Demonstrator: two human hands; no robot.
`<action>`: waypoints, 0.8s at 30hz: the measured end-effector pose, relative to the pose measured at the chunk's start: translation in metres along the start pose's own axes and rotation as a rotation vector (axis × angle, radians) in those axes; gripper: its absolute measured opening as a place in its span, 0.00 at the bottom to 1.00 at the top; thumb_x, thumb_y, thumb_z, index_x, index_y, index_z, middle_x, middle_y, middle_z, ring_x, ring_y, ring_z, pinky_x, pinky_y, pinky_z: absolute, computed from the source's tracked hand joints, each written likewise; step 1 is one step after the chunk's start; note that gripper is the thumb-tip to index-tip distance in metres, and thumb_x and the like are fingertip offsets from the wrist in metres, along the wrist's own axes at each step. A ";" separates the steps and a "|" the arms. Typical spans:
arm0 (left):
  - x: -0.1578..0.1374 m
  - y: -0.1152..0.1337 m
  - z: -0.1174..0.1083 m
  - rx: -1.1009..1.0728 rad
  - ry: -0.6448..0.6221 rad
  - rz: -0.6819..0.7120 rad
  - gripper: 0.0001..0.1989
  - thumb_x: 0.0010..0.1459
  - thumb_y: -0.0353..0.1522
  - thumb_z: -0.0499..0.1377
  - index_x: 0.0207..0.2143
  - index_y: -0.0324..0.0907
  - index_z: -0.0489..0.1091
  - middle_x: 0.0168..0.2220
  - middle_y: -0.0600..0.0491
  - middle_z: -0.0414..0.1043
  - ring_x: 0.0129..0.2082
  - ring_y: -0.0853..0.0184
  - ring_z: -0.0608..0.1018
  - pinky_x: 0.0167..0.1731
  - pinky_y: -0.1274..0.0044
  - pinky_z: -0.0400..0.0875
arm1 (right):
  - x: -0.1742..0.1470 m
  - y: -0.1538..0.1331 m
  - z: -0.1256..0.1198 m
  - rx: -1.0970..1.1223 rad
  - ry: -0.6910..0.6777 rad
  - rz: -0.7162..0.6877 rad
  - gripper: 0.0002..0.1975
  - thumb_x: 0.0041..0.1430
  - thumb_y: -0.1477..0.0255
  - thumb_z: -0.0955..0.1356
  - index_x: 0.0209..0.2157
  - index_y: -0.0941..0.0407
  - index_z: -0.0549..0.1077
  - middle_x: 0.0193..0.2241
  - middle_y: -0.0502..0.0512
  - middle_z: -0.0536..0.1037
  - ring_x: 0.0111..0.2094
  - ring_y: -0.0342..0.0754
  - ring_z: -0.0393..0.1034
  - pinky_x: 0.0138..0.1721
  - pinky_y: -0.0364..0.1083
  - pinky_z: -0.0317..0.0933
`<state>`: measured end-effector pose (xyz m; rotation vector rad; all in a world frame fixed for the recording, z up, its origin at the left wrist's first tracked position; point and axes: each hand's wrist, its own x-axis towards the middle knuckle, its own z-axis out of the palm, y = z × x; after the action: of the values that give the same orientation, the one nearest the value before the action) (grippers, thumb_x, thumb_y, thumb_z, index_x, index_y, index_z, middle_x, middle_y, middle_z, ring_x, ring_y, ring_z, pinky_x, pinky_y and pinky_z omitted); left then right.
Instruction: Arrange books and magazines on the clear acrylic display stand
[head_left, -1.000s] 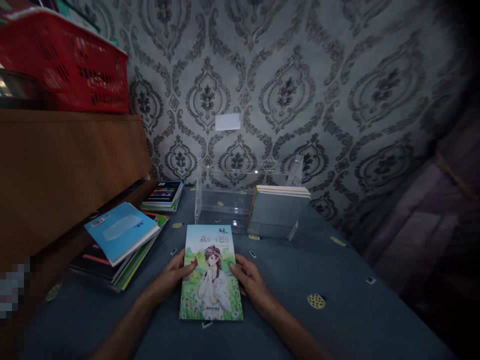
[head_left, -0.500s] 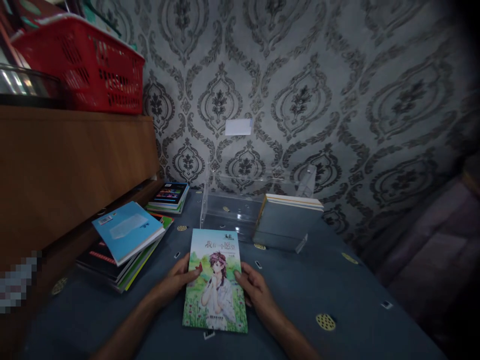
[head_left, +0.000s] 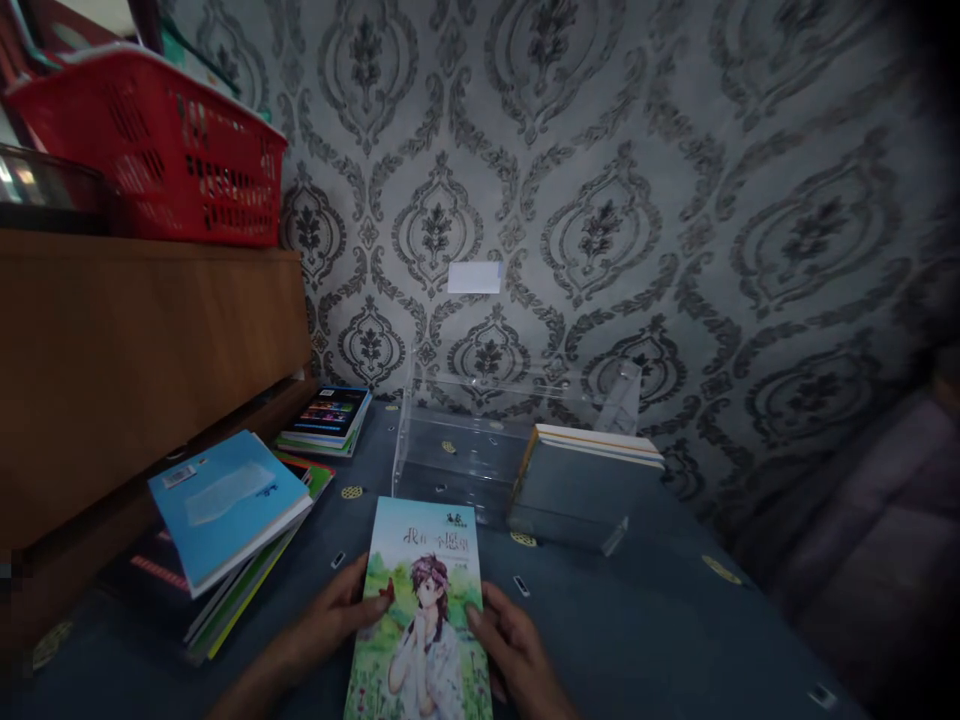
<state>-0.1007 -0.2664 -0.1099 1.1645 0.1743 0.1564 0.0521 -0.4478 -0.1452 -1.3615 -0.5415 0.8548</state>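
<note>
A paperback book (head_left: 424,620) with a drawn figure in a green meadow on its cover is held front side up between my hands. My left hand (head_left: 345,605) grips its left edge, thumb on the cover. On the opposite edge, my right hand (head_left: 510,640) holds it the same way, fingers partly hidden beneath. The book's lower end runs out of view. Just beyond it stands a clear acrylic rack (head_left: 403,440), with several books (head_left: 592,480) upright in its right part.
To the left lies a stack of books topped by a blue one (head_left: 232,505). Behind it sits a smaller stack with a black book (head_left: 330,412) on top. A wooden cabinet (head_left: 150,360) bearing a red basket (head_left: 202,160) borders the left side. Patterned wallpaper (head_left: 525,180) rises behind.
The view has tilted upward, so the rack, stacks and held book sit lower. The held book also appears nearer to me, its lower edge now out of view. Both hands keep their hold.
</note>
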 end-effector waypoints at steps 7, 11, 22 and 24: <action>0.010 0.013 -0.007 0.101 0.003 -0.016 0.28 0.51 0.41 0.69 0.54 0.45 0.71 0.54 0.45 0.75 0.54 0.50 0.75 0.55 0.62 0.67 | 0.002 -0.008 0.000 -0.004 -0.017 -0.010 0.31 0.45 0.45 0.73 0.40 0.56 0.74 0.21 0.46 0.70 0.17 0.38 0.58 0.15 0.38 0.51; 0.015 0.018 -0.009 0.107 0.010 -0.043 0.28 0.51 0.41 0.69 0.55 0.46 0.71 0.53 0.46 0.75 0.53 0.51 0.76 0.55 0.62 0.68 | 0.007 -0.016 0.002 -0.015 -0.035 -0.031 0.30 0.46 0.44 0.73 0.38 0.57 0.73 0.21 0.46 0.69 0.17 0.37 0.58 0.16 0.38 0.51; 0.027 0.029 -0.015 0.137 0.080 -0.014 0.28 0.51 0.39 0.70 0.55 0.47 0.70 0.53 0.47 0.75 0.52 0.53 0.77 0.53 0.65 0.69 | 0.020 -0.031 0.001 -0.042 -0.050 -0.128 0.28 0.50 0.46 0.72 0.41 0.56 0.74 0.23 0.48 0.73 0.21 0.41 0.63 0.19 0.38 0.54; 0.027 0.030 -0.015 0.136 0.092 -0.025 0.29 0.51 0.39 0.70 0.55 0.47 0.70 0.53 0.47 0.75 0.52 0.53 0.76 0.53 0.65 0.69 | 0.021 -0.029 0.001 -0.048 -0.046 -0.120 0.29 0.49 0.46 0.72 0.41 0.55 0.74 0.24 0.49 0.73 0.21 0.41 0.63 0.18 0.39 0.54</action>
<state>-0.0787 -0.2357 -0.0893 1.2905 0.2846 0.1784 0.0699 -0.4299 -0.1197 -1.3419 -0.6759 0.7812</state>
